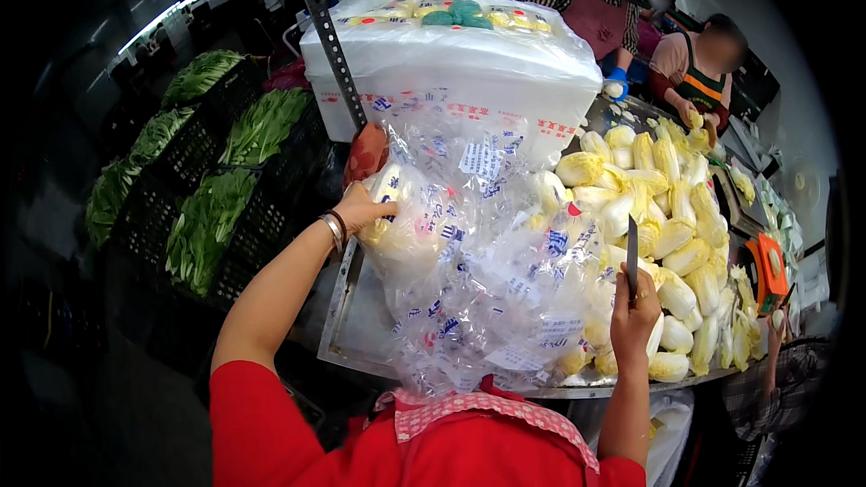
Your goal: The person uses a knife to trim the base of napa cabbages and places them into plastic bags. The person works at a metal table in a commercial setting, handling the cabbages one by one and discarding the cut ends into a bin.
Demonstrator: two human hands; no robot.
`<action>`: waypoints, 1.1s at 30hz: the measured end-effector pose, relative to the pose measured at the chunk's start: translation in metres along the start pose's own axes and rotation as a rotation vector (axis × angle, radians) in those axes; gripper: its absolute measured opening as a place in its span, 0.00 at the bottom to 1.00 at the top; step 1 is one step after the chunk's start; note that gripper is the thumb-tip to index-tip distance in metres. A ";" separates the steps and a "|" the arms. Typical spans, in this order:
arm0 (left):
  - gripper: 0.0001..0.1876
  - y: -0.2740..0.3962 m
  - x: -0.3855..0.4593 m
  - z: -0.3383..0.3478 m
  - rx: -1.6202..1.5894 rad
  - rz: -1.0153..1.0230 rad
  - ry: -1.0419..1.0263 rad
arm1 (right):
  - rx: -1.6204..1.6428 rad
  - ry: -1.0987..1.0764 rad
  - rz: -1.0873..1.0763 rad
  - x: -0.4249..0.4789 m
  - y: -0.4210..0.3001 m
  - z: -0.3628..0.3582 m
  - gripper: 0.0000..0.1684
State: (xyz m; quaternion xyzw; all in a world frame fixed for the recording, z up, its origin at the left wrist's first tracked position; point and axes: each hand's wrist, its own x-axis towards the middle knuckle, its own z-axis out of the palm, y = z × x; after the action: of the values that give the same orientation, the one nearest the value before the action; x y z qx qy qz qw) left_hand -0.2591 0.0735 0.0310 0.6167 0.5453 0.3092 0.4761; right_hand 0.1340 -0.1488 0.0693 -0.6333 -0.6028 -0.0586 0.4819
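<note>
My left hand [365, 211] grips a clear printed plastic bag with a pale napa cabbage [391, 233] inside, at the left end of the metal table [358, 304]. In my right hand [634, 311] is a knife [632, 250], its blade pointing up and away from me. Between my hands spreads a heap of clear printed plastic bags [487, 284], some bearing labels with writing. The heap partly covers a pile of trimmed yellow-white napa cabbages [670, 237] on the right. A reddish-brown cloth or bag [366, 154] lies just beyond my left hand.
A large white foam box [446, 81] with bagged cabbages on top stands behind the bags, near a perforated metal post [331, 40]. Black crates [243, 230] of leafy greens stand left. Co-workers [602, 7] handle cabbages at the far right. An orange scale [770, 270] sits at the right.
</note>
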 end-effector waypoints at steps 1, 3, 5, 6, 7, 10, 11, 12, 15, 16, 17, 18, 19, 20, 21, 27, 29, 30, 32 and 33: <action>0.27 -0.004 0.002 0.001 0.111 0.010 0.059 | 0.006 -0.003 0.014 -0.001 0.000 0.000 0.07; 0.30 -0.008 0.008 -0.002 0.333 0.039 0.195 | 0.029 -0.003 0.031 0.000 -0.002 -0.001 0.07; 0.40 0.055 -0.012 0.004 0.608 0.050 0.239 | 0.014 0.002 -0.016 0.001 0.001 -0.002 0.06; 0.38 0.092 -0.022 0.011 0.715 0.103 0.170 | -0.005 0.002 -0.035 0.001 0.005 -0.005 0.06; 0.35 0.123 -0.031 0.016 0.824 0.153 0.108 | -0.017 -0.002 -0.017 0.000 0.007 -0.008 0.06; 0.32 0.166 -0.040 0.019 1.360 0.590 0.139 | -0.002 -0.021 0.025 0.000 0.010 -0.015 0.06; 0.33 0.177 -0.040 0.015 1.407 0.651 0.188 | 0.008 -0.026 0.044 -0.001 0.010 -0.019 0.06; 0.34 0.188 -0.038 0.008 1.455 0.722 0.234 | 0.017 -0.023 0.068 -0.002 0.011 -0.022 0.06; 0.35 0.223 -0.045 -0.004 1.236 1.026 0.508 | 0.189 0.017 0.156 -0.010 0.024 -0.024 0.10; 0.35 0.236 -0.052 0.001 1.029 0.920 0.558 | 0.284 -0.001 0.297 -0.009 0.021 -0.026 0.10; 0.35 0.242 -0.058 0.007 0.829 0.799 0.594 | 0.384 -0.027 0.441 -0.004 0.013 -0.029 0.10; 0.35 0.237 -0.053 0.014 0.460 0.729 0.488 | 0.482 -0.048 0.587 0.000 0.006 -0.034 0.11; 0.35 0.231 -0.049 0.027 0.217 0.739 0.414 | 0.477 -0.091 0.614 0.004 0.002 -0.039 0.13; 0.35 0.222 -0.044 0.043 -0.025 0.733 0.332 | 0.479 -0.116 0.578 0.006 0.003 -0.037 0.13; 0.35 0.213 -0.032 0.066 -0.274 0.713 0.221 | 0.465 -0.122 0.552 0.007 0.006 -0.039 0.14; 0.43 0.135 -0.022 0.213 -0.296 0.846 0.250 | 0.166 -0.289 0.452 0.019 0.013 -0.042 0.15; 0.45 0.099 -0.007 0.244 -0.203 0.718 0.073 | 0.114 -0.345 0.439 0.009 0.028 -0.034 0.14; 0.45 0.094 -0.004 0.255 0.015 0.737 0.089 | 0.086 -0.370 0.437 0.005 0.037 -0.030 0.14; 0.46 0.085 0.000 0.271 0.457 0.776 0.132 | 0.055 -0.447 0.508 -0.001 0.047 -0.032 0.15; 0.47 0.081 0.003 0.273 0.346 0.722 0.128 | 0.049 -0.484 0.536 -0.002 0.051 -0.032 0.15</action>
State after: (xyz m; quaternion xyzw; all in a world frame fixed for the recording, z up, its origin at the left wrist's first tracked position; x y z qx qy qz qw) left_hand 0.0180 0.0122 0.0082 0.8191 0.3664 0.3979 0.1910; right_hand 0.1910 -0.1625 0.0572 -0.7526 -0.5132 0.2360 0.3384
